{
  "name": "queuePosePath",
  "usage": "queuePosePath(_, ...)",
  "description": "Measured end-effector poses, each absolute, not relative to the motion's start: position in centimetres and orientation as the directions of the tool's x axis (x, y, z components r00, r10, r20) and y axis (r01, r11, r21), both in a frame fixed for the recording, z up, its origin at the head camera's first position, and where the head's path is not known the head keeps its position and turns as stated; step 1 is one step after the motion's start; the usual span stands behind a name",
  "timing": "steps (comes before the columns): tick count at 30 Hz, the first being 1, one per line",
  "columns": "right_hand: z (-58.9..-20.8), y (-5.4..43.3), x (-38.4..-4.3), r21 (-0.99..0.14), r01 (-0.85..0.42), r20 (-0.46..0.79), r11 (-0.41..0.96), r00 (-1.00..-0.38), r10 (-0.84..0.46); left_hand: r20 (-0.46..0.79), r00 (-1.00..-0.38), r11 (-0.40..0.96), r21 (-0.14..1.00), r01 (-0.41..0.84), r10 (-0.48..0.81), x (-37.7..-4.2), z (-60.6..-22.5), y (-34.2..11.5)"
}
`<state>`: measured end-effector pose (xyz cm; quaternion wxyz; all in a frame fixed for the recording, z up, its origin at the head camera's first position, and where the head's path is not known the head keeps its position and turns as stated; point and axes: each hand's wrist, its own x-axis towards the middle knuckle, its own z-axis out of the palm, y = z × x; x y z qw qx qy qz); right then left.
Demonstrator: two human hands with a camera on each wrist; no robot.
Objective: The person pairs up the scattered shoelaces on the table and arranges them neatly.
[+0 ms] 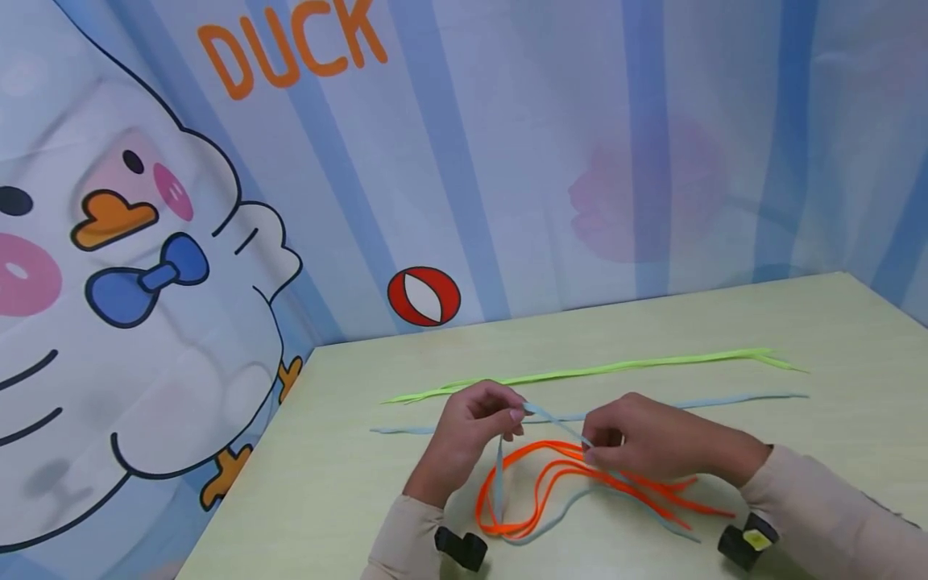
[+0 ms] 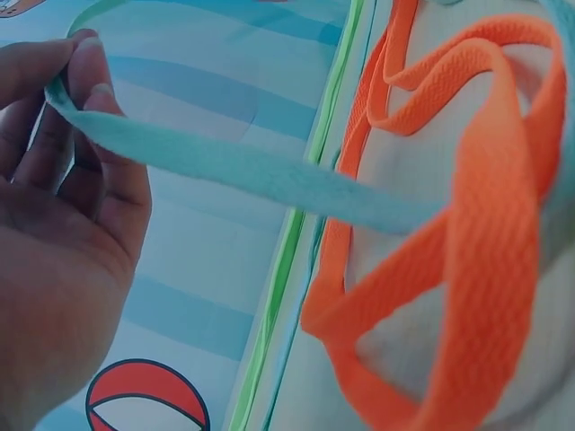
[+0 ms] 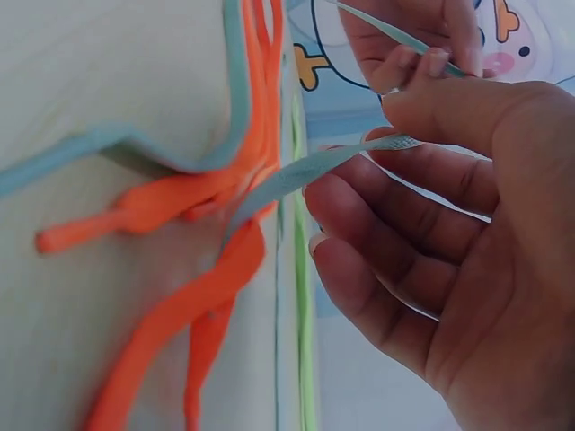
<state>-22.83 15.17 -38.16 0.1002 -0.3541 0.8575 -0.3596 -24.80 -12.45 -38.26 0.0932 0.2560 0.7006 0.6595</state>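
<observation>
A flat light blue shoelace [image 2: 225,171] runs between the two hands. My left hand [image 1: 470,435] pinches it between thumb and fingers, and part of the lace hangs down from there to the table. The right hand [image 1: 656,435] pinches the same lace farther right, between thumb and forefinger; its other fingers are loosely bent in the right wrist view. Below the hands lies a looped bundle of orange shoelaces [image 2: 494,233], with loose ends pointing right. The light blue lace passes around this bundle; exactly how it crosses beneath the right hand is hidden.
Behind the hands, a bright green pair of laces [image 1: 609,369] stretches across the pale table [image 1: 348,499]. Another light blue lace [image 1: 739,398] lies parallel in front of it. A printed duck curtain [image 1: 507,161] stands at the table's back edge.
</observation>
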Motion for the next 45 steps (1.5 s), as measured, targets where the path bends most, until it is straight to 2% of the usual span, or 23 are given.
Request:
queuePosePath(6, -36.9, 16.1, -22.9, -0.682, -0.567, 0.15, 0.462, -0.727, -0.67, 0.22, -0.868, 0.005, 0.969, 0.248, 0.446, -25.1, -38.3, -12.9)
queuePosePath(17, -35.5, 17.1, -22.6, -0.69, -0.524, 0.155, 0.5, -0.781, -0.605, 0.244, -0.873, 0.007, 0.962, 0.272, 0.423, -25.2, -38.4, -13.8)
queuePosePath(35, -34.4, 17.9, -22.4, -0.758, -0.476, 0.172, 0.446, -0.806, -0.566, 0.269, -0.901, -0.182, 0.959, 0.218, 0.341, -25.8, -38.1, -15.1)
queuePosePath(45, -34.2, 18.3, -22.6, -0.771, -0.447, 0.194, 0.453, -0.843, -0.502, 0.259, -0.922, -0.211, 0.956, 0.203, 0.287, -25.8, -37.7, -15.8)
